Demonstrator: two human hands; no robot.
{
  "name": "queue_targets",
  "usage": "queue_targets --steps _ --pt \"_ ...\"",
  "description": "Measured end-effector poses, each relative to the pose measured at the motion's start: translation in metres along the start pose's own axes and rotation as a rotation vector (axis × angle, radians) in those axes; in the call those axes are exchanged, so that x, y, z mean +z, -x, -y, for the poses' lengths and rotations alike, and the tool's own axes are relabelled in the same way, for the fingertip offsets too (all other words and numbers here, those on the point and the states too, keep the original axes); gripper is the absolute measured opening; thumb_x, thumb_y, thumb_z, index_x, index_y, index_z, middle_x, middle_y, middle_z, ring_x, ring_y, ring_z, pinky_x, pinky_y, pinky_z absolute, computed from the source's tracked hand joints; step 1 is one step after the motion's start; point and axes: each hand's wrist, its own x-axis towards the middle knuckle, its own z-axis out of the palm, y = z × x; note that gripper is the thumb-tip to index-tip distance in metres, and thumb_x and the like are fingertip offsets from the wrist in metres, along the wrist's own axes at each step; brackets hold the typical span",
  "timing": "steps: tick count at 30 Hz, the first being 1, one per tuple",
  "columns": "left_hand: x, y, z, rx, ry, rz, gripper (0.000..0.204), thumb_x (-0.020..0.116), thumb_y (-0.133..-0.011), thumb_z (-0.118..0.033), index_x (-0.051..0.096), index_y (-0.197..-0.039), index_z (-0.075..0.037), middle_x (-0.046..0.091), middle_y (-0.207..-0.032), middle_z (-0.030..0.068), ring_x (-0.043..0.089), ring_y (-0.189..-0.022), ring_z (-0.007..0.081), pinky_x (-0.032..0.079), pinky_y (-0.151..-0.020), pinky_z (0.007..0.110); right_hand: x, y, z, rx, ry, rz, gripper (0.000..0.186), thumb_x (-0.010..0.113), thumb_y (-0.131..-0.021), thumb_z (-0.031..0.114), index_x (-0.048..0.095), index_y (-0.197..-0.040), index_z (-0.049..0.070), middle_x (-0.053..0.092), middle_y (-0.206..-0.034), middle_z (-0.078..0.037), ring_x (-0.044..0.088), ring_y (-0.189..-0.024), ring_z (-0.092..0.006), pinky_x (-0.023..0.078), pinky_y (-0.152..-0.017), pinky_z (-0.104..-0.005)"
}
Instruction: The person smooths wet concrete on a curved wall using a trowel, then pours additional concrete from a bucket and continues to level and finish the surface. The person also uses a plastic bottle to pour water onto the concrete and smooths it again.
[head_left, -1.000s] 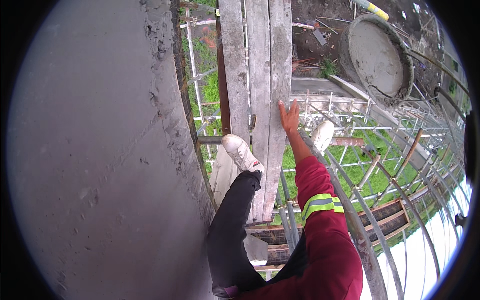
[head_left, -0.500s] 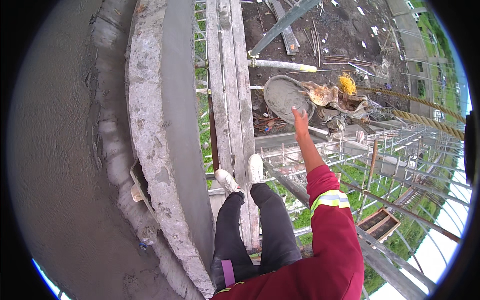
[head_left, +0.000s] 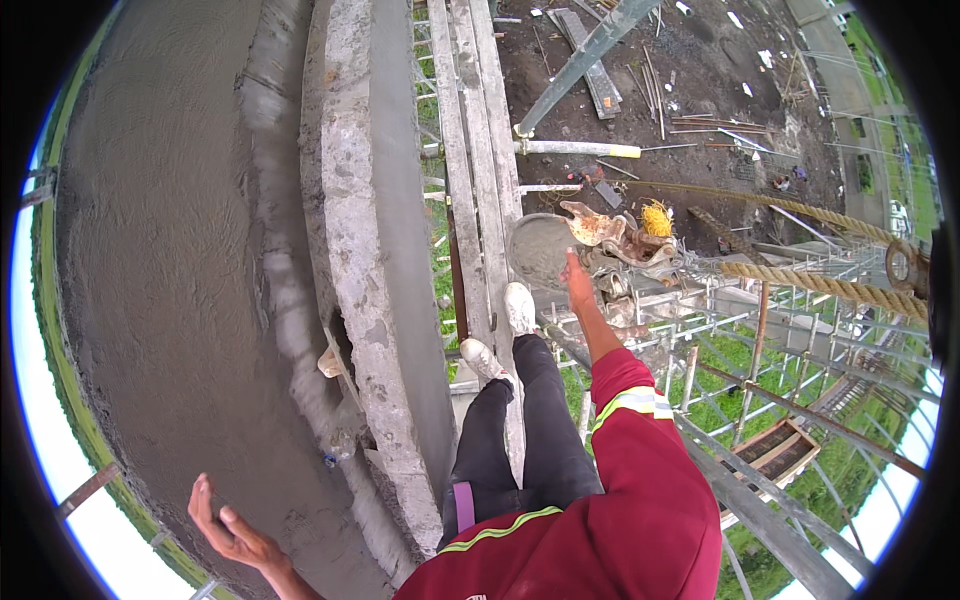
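My right hand [head_left: 577, 278] reaches out with fingers extended, at the near edge of a round container of wet grey mortar [head_left: 540, 245]; I cannot tell whether it touches the rim. Beside the container are crusted, crumpled material [head_left: 615, 235], a frayed yellow rope end [head_left: 656, 219] and thick ropes [head_left: 800, 285]. My left hand [head_left: 228, 525] is open with loosely bent fingers and holds nothing, above the wet concrete surface [head_left: 165, 300] at the lower left. My shoes [head_left: 521, 310] are on or beside narrow planks [head_left: 470, 150].
A rough concrete ledge [head_left: 350, 200] runs along my left. At the right are scaffold tubes [head_left: 750, 350], a diagonal steel pole [head_left: 585, 60] and a wooden frame [head_left: 770, 455]. Far below lies dark ground [head_left: 730, 90] with scattered boards and debris.
My left hand has entered at the lower left. My right hand has moved from above the planks to the mortar container and slightly leftward since. The view has swung, showing more concrete on the left.
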Motion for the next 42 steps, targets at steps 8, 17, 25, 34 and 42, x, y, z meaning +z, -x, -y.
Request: queue_targets --steps 8,17,25,34,42 --pt "0.337 0.003 -0.239 0.485 0.751 0.915 0.067 0.072 -0.089 -0.037 0.050 -0.140 0.002 0.053 -0.143 0.0227 0.047 -0.136 0.0377 0.036 -0.114 0.046 -0.021 0.076 -0.037 -0.103 0.397 0.245 0.028 0.065 -0.091 0.022 0.068 -0.107 0.000 0.071 -0.102 -0.012 0.064 -0.092 -0.0207 0.049 -0.081 -0.0345" --pt "0.374 0.007 -0.312 0.711 0.687 1.070 0.033 0.059 -0.084 -0.016 0.064 -0.109 0.006 0.069 -0.095 0.0307 0.068 -0.091 0.0465 0.054 -0.080 0.053 -0.035 0.182 -0.015 -0.198 0.749 0.344 0.030 0.073 -0.086 0.021 0.066 -0.104 -0.001 0.066 -0.092 -0.006 0.058 -0.084 -0.0134 0.048 -0.075 -0.0331" --pt "0.320 -0.030 -0.249 0.543 0.433 1.010 0.030 0.054 -0.088 -0.019 0.069 -0.101 0.004 0.070 -0.096 0.0290 0.068 -0.094 0.0443 0.054 -0.085 0.052 -0.054 0.225 0.046 -0.217 0.375 0.135 0.032 0.074 -0.082 0.022 0.053 -0.066 0.006 0.047 -0.061 0.003 0.041 -0.060 -0.0090 0.038 -0.055 -0.0325" --pt "0.314 -0.052 -0.235 0.260 0.520 0.785 0.021 0.063 -0.083 -0.010 0.069 -0.098 0.004 0.070 -0.098 0.0270 0.067 -0.096 0.0449 0.053 -0.085 0.051 -0.039 0.210 0.041 -0.262 0.404 0.204 0.032 0.071 -0.083 0.018 0.046 -0.064 0.010 0.043 -0.062 0.004 0.037 -0.060 -0.0072 0.033 -0.054 -0.0315" --pt "0.253 -0.020 -0.424 0.289 1.149 1.107 0.048 0.054 -0.098 -0.038 0.065 -0.118 0.004 0.067 -0.116 0.0284 0.063 -0.112 0.0436 0.049 -0.097 0.049 -0.044 0.218 0.044 -0.364 0.566 0.189 0.026 0.069 -0.096 0.025 0.054 -0.106 0.007 0.053 -0.104 -0.002 0.046 -0.089 -0.0107 0.041 -0.074 -0.0325"
